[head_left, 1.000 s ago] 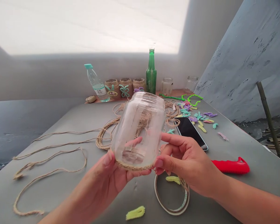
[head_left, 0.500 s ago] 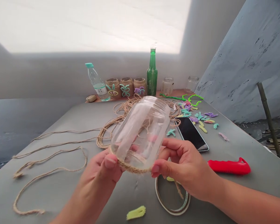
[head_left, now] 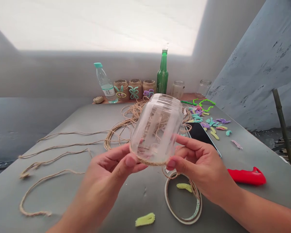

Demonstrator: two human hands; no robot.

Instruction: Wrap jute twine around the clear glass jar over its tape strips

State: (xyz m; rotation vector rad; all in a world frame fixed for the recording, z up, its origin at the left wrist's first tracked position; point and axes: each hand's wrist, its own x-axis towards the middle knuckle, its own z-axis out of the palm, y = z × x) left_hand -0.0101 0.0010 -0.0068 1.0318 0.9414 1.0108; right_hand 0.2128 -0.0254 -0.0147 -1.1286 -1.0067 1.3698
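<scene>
Tilted between both hands is a clear glass jar [head_left: 157, 129] with pale strips of tape along its side. A band of jute twine [head_left: 151, 161] runs round its base. My left hand [head_left: 111, 168] grips the lower left edge, thumb pressed on the twine. At the lower right edge, my right hand [head_left: 196, 161] pinches the twine and glass between thumb and fingers. From beneath the right hand a loose twine length hangs down by a tape roll [head_left: 167, 200] lying on the table. Some of the fingers are hidden behind the jar.
A twine coil [head_left: 111, 134] lies behind the jar, loose strands stretching left. A phone [head_left: 203, 136], a red-handled cutter [head_left: 247, 176] and colourful fuzzy pieces [head_left: 210, 121] lie right. Twine-wrapped jars [head_left: 135, 89], a green bottle [head_left: 162, 74] and a water bottle [head_left: 108, 87] stand at the back.
The jar has moved a little up and to the right and stands more upright, with both hands still on it. The camera view has shifted slightly.
</scene>
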